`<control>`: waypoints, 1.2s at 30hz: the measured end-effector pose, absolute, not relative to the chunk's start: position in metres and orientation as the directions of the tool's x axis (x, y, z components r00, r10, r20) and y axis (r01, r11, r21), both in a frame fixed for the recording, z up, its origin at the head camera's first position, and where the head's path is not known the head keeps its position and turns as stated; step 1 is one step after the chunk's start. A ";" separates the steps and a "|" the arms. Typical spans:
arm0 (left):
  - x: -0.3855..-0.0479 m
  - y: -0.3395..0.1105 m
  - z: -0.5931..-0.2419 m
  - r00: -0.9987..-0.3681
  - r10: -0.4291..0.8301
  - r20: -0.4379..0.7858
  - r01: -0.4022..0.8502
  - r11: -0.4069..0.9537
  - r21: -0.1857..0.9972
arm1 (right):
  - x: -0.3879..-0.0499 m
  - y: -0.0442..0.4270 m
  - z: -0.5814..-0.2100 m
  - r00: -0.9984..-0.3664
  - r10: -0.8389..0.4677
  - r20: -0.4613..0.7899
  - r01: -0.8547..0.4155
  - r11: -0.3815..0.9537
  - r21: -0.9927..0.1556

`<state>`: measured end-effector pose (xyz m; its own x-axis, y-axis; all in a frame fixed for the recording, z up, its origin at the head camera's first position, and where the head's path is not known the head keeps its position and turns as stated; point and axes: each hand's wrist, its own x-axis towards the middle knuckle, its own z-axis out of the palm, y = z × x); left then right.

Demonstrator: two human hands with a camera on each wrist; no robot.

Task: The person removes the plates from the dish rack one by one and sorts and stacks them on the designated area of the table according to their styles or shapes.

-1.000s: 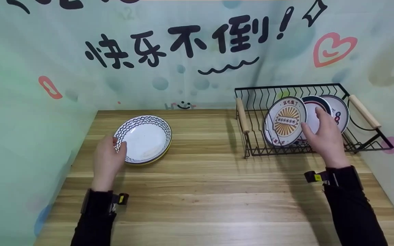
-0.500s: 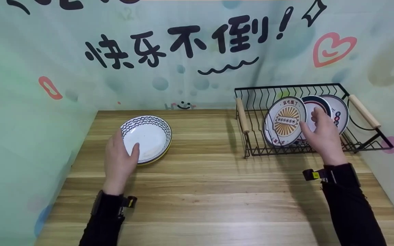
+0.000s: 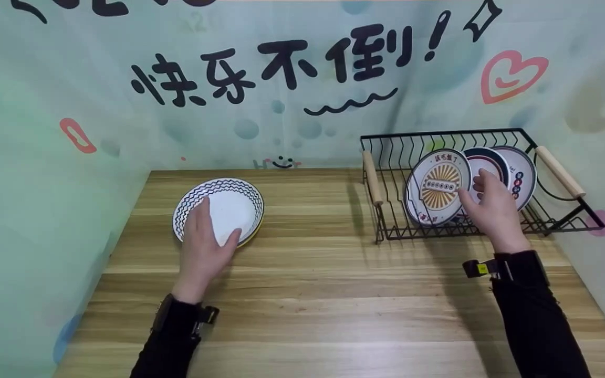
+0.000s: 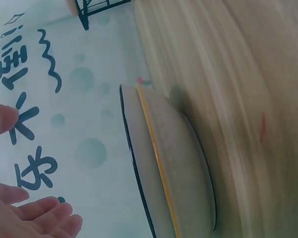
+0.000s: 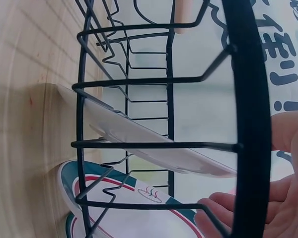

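Note:
A shallow white dish with black wavy lines round its rim [image 3: 242, 207] lies on a yellow-rimmed dish [image 4: 184, 168], whose edge shows beneath it. Above this stack hovers my left hand [image 3: 202, 257], fingers extended and thumb spread; the left wrist view shows a gap between fingers and dishes. On the right, a black wire dish rack [image 3: 386, 231] holds a sunburst plate [image 3: 439, 184], a dark-and-red-banded plate [image 3: 486, 157] and a third white plate [image 3: 524, 168], all leaning. My right hand [image 3: 494, 215] is just in front of them, fingers loosely bent, nothing held.
Pale wooden handles [image 3: 560, 170] top the rack's two ends. The wooden table [image 3: 302, 294] meets a pale green printed backdrop [image 3: 281, 126] behind the dishes and at both sides.
My left hand has moved right from the stack's left edge to over its front part. The right hand has drifted slightly left and its fingers have bent a little. The dishes stay put.

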<state>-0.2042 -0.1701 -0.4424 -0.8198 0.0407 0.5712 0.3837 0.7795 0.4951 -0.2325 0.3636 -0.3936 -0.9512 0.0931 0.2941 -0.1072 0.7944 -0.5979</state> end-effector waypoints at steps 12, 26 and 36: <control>-0.202 -0.157 -0.448 -0.802 0.077 0.592 0.436 0.753 0.493 | -0.236 0.364 -0.396 -0.963 0.114 0.245 -0.051 0.813 -0.580; -0.204 -0.143 -0.451 -0.791 0.112 0.602 0.455 0.766 0.454 | -0.240 0.362 -0.398 -0.973 0.116 0.198 -0.009 0.843 -0.538; -0.204 -0.135 -0.454 -0.805 0.143 0.575 0.456 0.769 0.447 | -0.244 0.362 -0.398 -0.983 0.094 0.155 0.003 0.863 -0.505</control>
<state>-0.2036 -0.1349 -0.4545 -0.8053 0.1431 0.5753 0.4563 0.7692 0.4473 -0.2435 0.3617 -0.3975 -0.9833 0.0944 0.1554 0.0029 0.8629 -0.5054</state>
